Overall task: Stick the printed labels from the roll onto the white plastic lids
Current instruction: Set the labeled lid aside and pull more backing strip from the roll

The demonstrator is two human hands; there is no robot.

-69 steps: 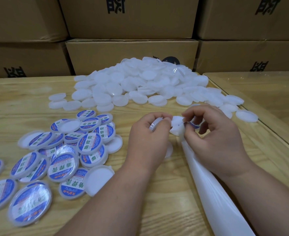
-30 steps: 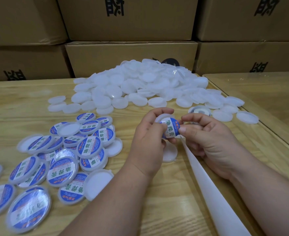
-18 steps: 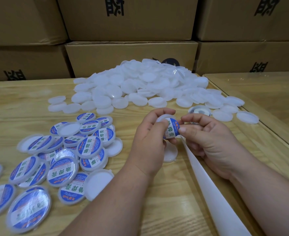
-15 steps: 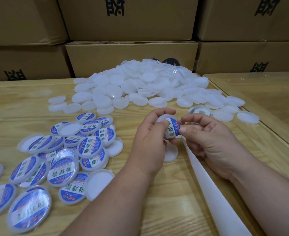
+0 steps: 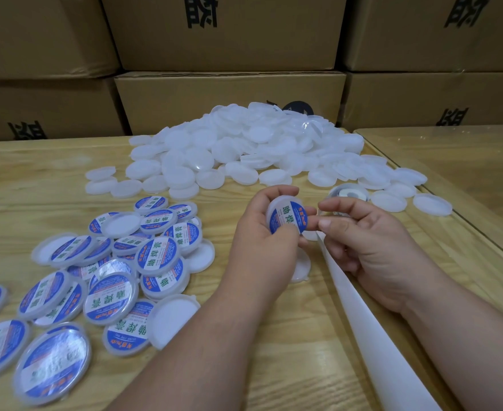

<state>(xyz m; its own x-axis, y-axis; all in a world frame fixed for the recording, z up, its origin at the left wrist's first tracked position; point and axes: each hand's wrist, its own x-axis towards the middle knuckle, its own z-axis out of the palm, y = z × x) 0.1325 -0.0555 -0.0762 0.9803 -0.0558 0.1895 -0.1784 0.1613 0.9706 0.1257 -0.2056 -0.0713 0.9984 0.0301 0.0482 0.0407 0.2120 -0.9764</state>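
- The left hand (image 5: 262,250) curls its fingers and thumb round a round white plastic lid (image 5: 288,218), raised above the middle of the wooden tabletop (image 5: 274,366) and tilted toward the camera.
- A round blue-and-white printed label (image 5: 288,219) covers the lid's face; whether its edges lie flat cannot be told.
- The right hand (image 5: 374,250) is half curled just beside the lid, its fingertips (image 5: 326,224) at the lid's right rim. It seems to hold nothing; whether it touches the label is unclear.
- A long white strip of backing paper (image 5: 371,336) runs from beneath the hands toward the near right edge of the tabletop. The small roll of labels (image 5: 348,194) sits beyond the right hand.
- A heap of bare white lids (image 5: 244,149) fills the far middle of the tabletop; a scatter of labelled lids (image 5: 120,271) spreads over the near left part.
- Risks, as I judge them: a label pressed only at the centre may trap a bubble or lift at the rim, and an off-centre one would overhang the edge.
- The thin lid could flex or slip from the pinch under thumb pressure.
- The loose strip near the right wrist could be dragged, tugging the roll.
- Tossing the lid carelessly may land it face down among the others.
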